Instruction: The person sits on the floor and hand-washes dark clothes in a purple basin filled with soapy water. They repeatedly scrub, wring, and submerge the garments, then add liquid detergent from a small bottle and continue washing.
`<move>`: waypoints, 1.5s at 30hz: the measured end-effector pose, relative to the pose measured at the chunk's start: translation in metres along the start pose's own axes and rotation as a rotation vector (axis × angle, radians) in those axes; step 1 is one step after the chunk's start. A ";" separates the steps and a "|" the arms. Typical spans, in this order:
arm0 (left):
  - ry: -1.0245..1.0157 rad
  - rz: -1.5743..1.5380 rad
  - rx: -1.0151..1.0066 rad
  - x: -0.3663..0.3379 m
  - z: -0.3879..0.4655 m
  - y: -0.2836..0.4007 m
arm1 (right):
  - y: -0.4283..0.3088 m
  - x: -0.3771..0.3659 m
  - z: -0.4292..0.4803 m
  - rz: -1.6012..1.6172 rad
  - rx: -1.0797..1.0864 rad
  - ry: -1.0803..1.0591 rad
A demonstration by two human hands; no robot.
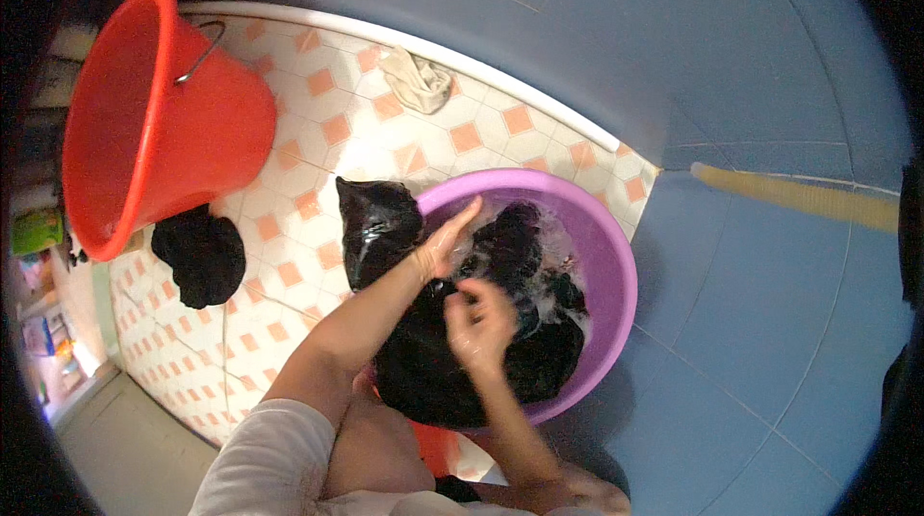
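Note:
A purple plastic basin (613, 343) stands in front of me with wet black cloth (426, 371) and sudsy water (556, 241) in it. Part of the black cloth hangs over the basin's left rim. My left hand (444, 249) is over the basin, wet, its visible fingers stretched out toward the far side. Just nearer to me, my right hand (482, 325) is curled above the cloth and blurred. Whether its fingers pinch any fabric is not clear. More dark cloth (509, 241) lies bunched in the suds beyond my hands.
At the left is a large red bucket (216, 112) with a metal handle, tilted in view. A black cloth (198, 256) lies on the tiled floor (289, 241) beside it. A beige cloth (415, 79) lies near the white pipe (404, 39) along the blue wall (751, 343). A yellowish hose (794, 195) runs at right.

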State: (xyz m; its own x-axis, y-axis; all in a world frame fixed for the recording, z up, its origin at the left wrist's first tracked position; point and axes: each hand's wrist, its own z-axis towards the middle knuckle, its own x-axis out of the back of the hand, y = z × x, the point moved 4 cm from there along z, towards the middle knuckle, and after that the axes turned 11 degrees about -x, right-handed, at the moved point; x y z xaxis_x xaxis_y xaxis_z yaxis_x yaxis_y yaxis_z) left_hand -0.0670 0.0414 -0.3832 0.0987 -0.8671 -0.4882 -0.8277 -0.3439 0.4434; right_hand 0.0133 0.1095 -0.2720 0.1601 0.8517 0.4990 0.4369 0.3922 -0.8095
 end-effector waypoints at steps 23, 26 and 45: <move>-0.274 2.129 -0.868 -0.018 -0.052 -0.028 | 0.162 0.005 0.063 -1.271 -0.025 -0.648; -0.525 2.147 -0.445 -0.021 -0.009 -0.032 | 0.173 0.021 0.095 -1.168 -0.105 -0.558; 0.053 -0.200 -0.095 0.065 -0.134 0.000 | 0.049 0.111 0.085 -0.117 -0.247 -0.273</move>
State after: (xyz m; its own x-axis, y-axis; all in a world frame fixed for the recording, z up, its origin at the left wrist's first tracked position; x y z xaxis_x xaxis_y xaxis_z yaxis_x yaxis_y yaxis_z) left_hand 0.0133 -0.0631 -0.3138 0.2863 -0.7951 -0.5346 -0.7330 -0.5411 0.4122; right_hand -0.0229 0.2531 -0.2827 -0.1304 0.8804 0.4559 0.6440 0.4248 -0.6363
